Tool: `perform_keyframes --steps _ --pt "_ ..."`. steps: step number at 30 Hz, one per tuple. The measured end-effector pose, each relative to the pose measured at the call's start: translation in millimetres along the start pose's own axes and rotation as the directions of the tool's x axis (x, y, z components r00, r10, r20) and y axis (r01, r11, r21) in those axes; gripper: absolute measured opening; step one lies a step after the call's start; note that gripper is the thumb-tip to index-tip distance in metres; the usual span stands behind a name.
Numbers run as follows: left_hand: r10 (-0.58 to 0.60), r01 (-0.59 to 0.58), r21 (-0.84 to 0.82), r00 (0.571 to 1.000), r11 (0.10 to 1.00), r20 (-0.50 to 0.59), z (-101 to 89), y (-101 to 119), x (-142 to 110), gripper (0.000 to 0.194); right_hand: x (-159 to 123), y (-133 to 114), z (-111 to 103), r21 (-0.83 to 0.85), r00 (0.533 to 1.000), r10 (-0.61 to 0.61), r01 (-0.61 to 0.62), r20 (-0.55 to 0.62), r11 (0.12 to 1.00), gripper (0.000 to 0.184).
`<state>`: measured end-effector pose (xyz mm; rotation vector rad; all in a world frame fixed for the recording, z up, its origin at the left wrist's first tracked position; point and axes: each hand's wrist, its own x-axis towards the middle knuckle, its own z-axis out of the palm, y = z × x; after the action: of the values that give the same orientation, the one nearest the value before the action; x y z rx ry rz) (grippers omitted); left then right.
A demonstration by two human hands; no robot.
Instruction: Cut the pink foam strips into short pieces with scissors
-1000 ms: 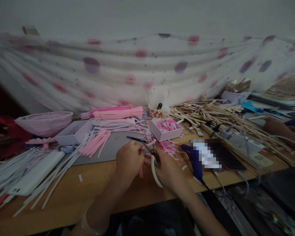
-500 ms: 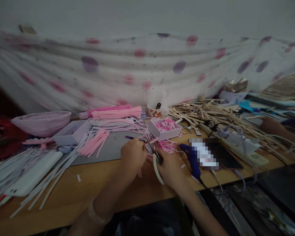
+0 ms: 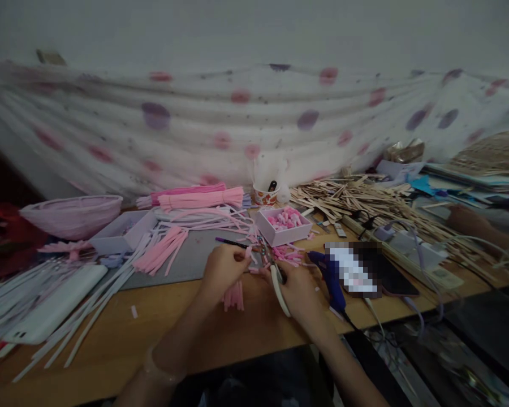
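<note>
My left hand [image 3: 223, 269] is closed around a small bundle of pink strips [image 3: 233, 296] whose ends hang below the fingers. Close beside it, my right hand [image 3: 299, 291] grips scissors [image 3: 277, 277] with a white handle loop, blades pointing up toward the left hand. Both hands hover over the wooden table [image 3: 165, 325] near its front edge. Just beyond them lie pink offcuts [image 3: 288, 254] and a small white box [image 3: 284, 225] filled with pink pieces.
A blue glue gun [image 3: 333, 278] lies right of my right hand beside a dark phone. Pink and white strips [image 3: 169, 246] cover a grey mat at left, with a pink basket [image 3: 72, 213]. Wooden sticks [image 3: 365, 198] pile at back right. Another person's arm [image 3: 479, 227] rests far right.
The pink strip bundle now hangs further out below my left hand. Both hands have shifted slightly right, and the scissors stay beside the strips.
</note>
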<state>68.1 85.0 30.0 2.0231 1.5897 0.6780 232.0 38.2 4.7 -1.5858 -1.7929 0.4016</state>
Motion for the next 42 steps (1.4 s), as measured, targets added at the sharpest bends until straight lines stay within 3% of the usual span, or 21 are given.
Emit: perform_keyframes --steps 3,6,13,18,21,23,27,31,35,39,42 --pt "-0.036 0.106 -0.392 0.983 0.914 0.182 -6.0 -17 1 0.022 -6 5 -5 0.033 0.997 0.024 -0.022 -0.067 0.999 0.029" --pt "-0.126 0.218 -0.518 0.970 0.827 0.207 -15.9 -27 -5 0.022 -13 12 -3 0.068 0.992 0.051 -0.043 -0.115 0.997 0.030" --pt "-0.209 0.261 -0.474 0.965 0.841 0.161 -29.7 -39 -22 0.031 -24 16 7 0.242 0.991 0.122 -0.105 -0.054 0.965 0.034" --pt "-0.208 0.222 -0.502 0.974 0.836 0.084 -29.0 -55 -27 0.028 -30 16 3 0.284 0.963 0.097 -0.022 -0.253 0.959 0.036" --pt "-0.240 0.227 -0.418 0.970 0.880 0.022 -28.6 -68 -31 0.025 -31 18 3 0.254 0.951 0.089 -0.012 -0.296 0.967 0.033" --pt "-0.242 0.245 -0.319 0.969 0.916 0.049 -28.1 -75 -33 0.025 -31 19 4 0.239 0.951 0.080 -0.007 -0.298 0.971 0.031" --pt "-0.271 0.332 -0.249 0.930 0.910 0.249 -24.4 -78 -36 0.022 -29 20 5 0.198 0.948 0.044 0.021 -0.316 0.980 0.031" --pt "-0.314 0.399 -0.298 0.903 0.867 0.294 -20.0 -74 -35 0.015 -27 20 -5 0.113 0.971 0.068 -0.042 -0.231 0.993 0.033" --pt "-0.353 0.448 -0.329 0.883 0.832 0.309 -20.2 -77 -37 0.020 -26 13 -16 -0.218 0.993 0.118 -0.121 -0.027 0.969 0.032" --pt "-0.358 0.454 -0.393 0.886 0.800 0.295 -20.7 -80 -40 0.017 -32 -3 -15 -0.460 0.980 0.146 -0.069 0.134 0.885 0.032" --pt "-0.371 0.461 -0.450 0.886 0.765 0.277 -18.8 -80 -42 0.014 -38 -13 -8 -0.551 0.970 0.133 0.001 0.202 0.834 0.036"
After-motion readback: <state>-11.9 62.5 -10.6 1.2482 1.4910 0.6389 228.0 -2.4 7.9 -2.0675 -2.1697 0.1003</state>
